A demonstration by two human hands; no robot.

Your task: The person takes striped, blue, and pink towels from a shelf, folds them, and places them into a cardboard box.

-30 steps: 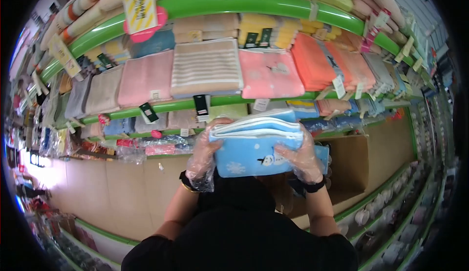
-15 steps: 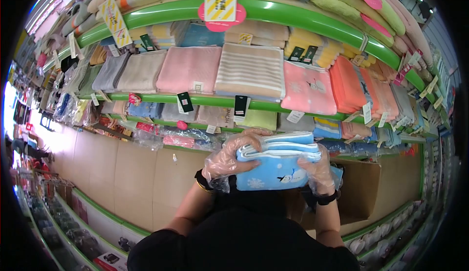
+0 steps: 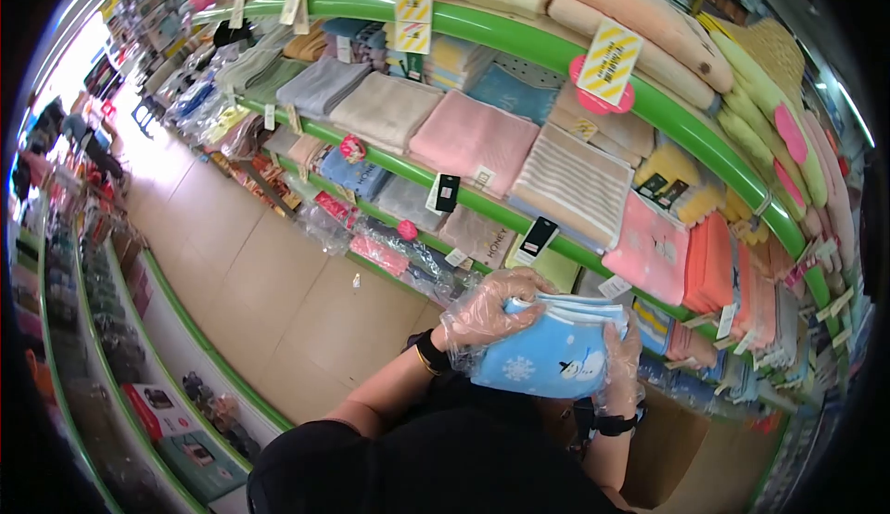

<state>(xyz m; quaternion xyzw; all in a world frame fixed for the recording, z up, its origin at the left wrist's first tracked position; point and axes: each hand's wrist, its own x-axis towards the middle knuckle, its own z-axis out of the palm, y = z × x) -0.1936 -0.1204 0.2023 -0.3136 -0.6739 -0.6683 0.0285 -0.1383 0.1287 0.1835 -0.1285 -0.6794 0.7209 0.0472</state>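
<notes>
A folded stack of light blue towels point(image 3: 538, 356) with a snowflake and a snowman on its face is held between my two hands. My left hand point(image 3: 491, 310), in a clear plastic glove, grips the stack's upper left corner, fingers over the top edge. At the right side my right hand point(image 3: 619, 366), gloved too, holds the edge with its thumb on the front. Behind the stack, a shelf carries folded towels: pink point(image 3: 471, 139), striped beige point(image 3: 573, 185), pink with a snowman point(image 3: 649, 247) and orange point(image 3: 709, 268).
A cardboard box point(image 3: 663, 444) is at the lower right, beside my right forearm. Tiled floor point(image 3: 250, 282) runs along the aisle at left. Another shelf with a green edge point(image 3: 199, 356) curves along the lower left. Distant people point(image 3: 93, 143) are at the far left.
The view has turned toward the left, so the shelves appear tilted and shifted right. The blue stack is still in both hands and now leans slightly, a little lower in view.
</notes>
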